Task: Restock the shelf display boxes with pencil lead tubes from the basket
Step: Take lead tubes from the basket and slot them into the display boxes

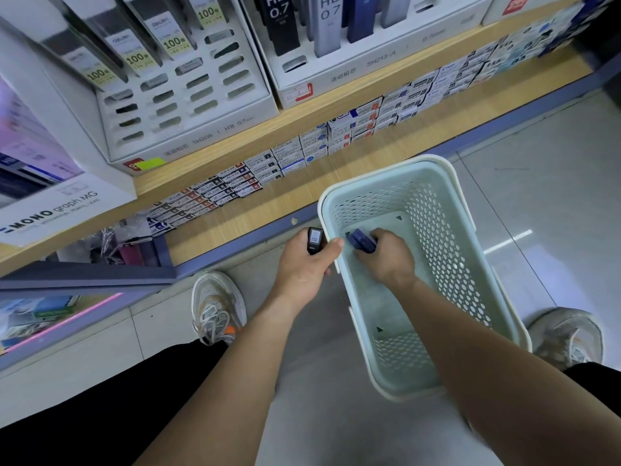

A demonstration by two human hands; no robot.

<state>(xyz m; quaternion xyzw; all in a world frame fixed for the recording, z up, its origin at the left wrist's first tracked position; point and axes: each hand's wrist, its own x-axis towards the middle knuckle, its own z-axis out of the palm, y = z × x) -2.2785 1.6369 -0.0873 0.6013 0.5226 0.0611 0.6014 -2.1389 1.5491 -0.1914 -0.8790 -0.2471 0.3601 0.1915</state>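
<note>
Clearly the picking is under way. The right hand (386, 255) reaches down into the pale green basket (447, 176), which stands on the floor. Its fingers curl round a small bundle of blue tubes (361, 242) on the basket bottom near the far left corner. How many tubes are in the bundle I cannot tell, as the fingers cover most of it. The left hand (307, 264) sits just outside the basket's left rim, fingers and thumb wrapped round a black tube (315, 240) held upright, its labelled end poking above the fist.

The display boxes lie ahead of and above both hands, on the wooden shelf (302, 112). The white box marked HB 0.7 (188, 142) stands at the shelf's front edge, with rows of slots along its front. A second white box (369, 65) stands to its right. Tubes in them stand on end, leaning back, so a new one should go in end first along that axis. The left hand is nearer the first box and carries its tube upright, so I judge it needs only to rise forward. The right hand must first clear the basket wall.
</note>
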